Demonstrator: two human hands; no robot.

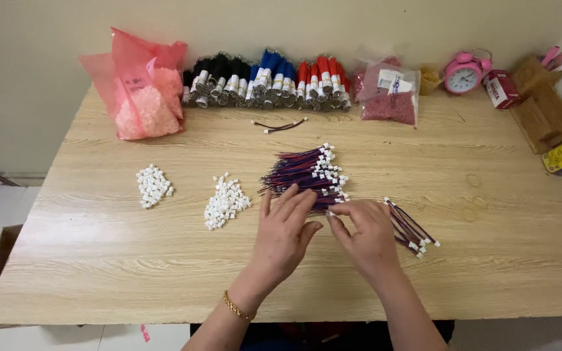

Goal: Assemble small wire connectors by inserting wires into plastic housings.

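Both hands work at the near middle of a pale wooden table (489, 214). The left hand (285, 231) lies with its fingers spread narrow and nearly flat, the tips resting on the near edge of a large bundle of red-and-blue wire leads (307, 174), each tipped with a small white connector. A gold bracelet (237, 306) circles that wrist. The right hand (367, 233) sits just beside it, thumb and forefinger pinched together on something very small at the bundle's near end; it looks like one white connector on a wire, though I cannot tell for certain.

To the right of that hand, touching its outer edge, lies a smaller bunch of the same leads (411, 229), fanned out toward the table's near side. One single lead (280, 126) lies alone farther back, well apart from the bundle.

Left of the hands sit two loose heaps of white connector housings: the nearer heap (226, 201) just beside the left fingertips, the other heap (153, 185) farther left.

Along the wall runs a row of wire bundles (268, 83) in black, blue and red, flanked by a pink plastic bag (141, 88) of pale pieces on the left and a clear bag (390, 94) of red bits on the right. A pink alarm clock (464, 73) stands beyond that.
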